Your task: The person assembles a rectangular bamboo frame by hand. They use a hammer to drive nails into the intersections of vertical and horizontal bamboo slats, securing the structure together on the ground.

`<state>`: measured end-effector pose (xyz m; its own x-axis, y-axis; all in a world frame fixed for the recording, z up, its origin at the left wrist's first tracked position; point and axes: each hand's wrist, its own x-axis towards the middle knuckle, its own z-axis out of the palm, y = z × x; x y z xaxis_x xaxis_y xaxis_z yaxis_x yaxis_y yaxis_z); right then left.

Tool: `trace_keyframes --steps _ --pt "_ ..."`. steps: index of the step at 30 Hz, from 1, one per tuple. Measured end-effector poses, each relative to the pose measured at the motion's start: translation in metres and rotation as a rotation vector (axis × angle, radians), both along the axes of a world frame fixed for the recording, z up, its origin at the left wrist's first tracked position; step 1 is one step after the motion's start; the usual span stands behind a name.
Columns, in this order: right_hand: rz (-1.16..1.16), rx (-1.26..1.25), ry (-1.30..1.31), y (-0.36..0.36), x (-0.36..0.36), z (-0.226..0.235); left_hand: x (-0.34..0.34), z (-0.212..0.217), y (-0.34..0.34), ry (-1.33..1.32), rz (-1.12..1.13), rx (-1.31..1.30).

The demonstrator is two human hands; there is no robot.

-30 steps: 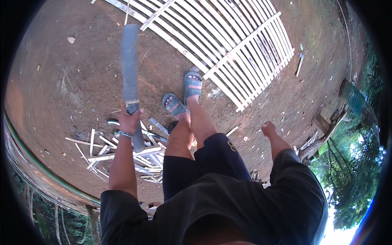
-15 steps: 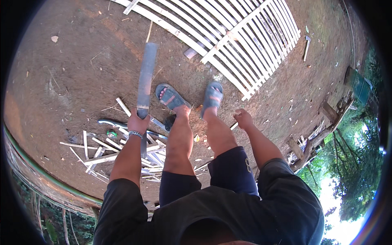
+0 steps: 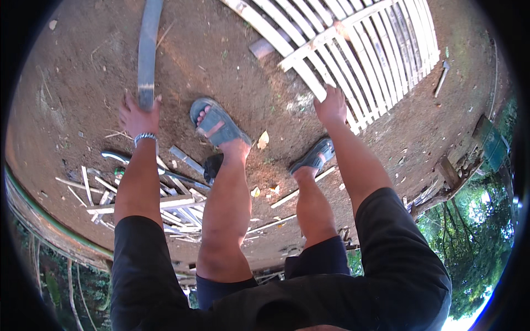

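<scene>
My left hand [image 3: 139,117] has its fingers spread around the lower end of a wide, dark grey bamboo strip [image 3: 149,52], whose far end runs out of view at the top. Across from it, my right hand [image 3: 332,107] reaches to the near corner of a pale slatted bamboo panel [image 3: 314,44]. Its fingers are bent over the end of the outermost slat; their tips are partly hidden. My sandalled feet stand on the dirt between the hands, the right one drawn back.
Left of my legs lies a pile of pale split strips [image 3: 176,208], with a long curved tool [image 3: 117,157] across it. A flat blade [image 3: 186,159] with a dark end sits by my left shin. A hammer-like tool [image 3: 442,78] lies right of the panel. A short log [image 3: 261,47] props the panel's edge.
My left hand has carried the dark strip forward and left and loosened its fingers. My right hand has moved forward onto the panel's corner. My right foot has stepped back.
</scene>
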<state>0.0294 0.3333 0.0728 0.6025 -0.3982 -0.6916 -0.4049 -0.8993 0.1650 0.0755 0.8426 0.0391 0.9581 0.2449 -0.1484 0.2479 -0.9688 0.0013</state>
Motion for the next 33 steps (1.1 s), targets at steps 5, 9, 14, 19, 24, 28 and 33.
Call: trace_keyframes --steps 5,9,14,19,24,28,33 --pt "0.039 -0.049 0.042 0.002 0.005 -0.035 0.017 -0.027 -0.123 0.000 -0.312 -0.445" --pt "0.019 -0.028 0.034 -0.006 0.002 -0.050 0.036 -0.039 -0.223 0.227 -0.319 -0.575" --pt "0.063 0.070 0.014 -0.020 0.002 -0.023 0.060 -0.052 -0.278 0.339 -0.344 -0.369" --pt "0.079 0.122 0.002 -0.028 0.007 0.011 0.070 -0.046 -0.287 0.368 -0.399 -0.275" --pt "0.060 0.213 -0.115 -0.038 0.004 0.040 0.048 -0.016 -0.273 0.359 -0.244 -0.591" --pt "0.048 0.185 -0.130 -0.038 0.003 0.041 0.021 0.033 -0.210 0.750 -0.090 -0.801" --pt "0.106 0.147 -0.058 -0.033 0.010 0.032 -0.094 0.094 -0.044 0.714 0.118 -0.822"
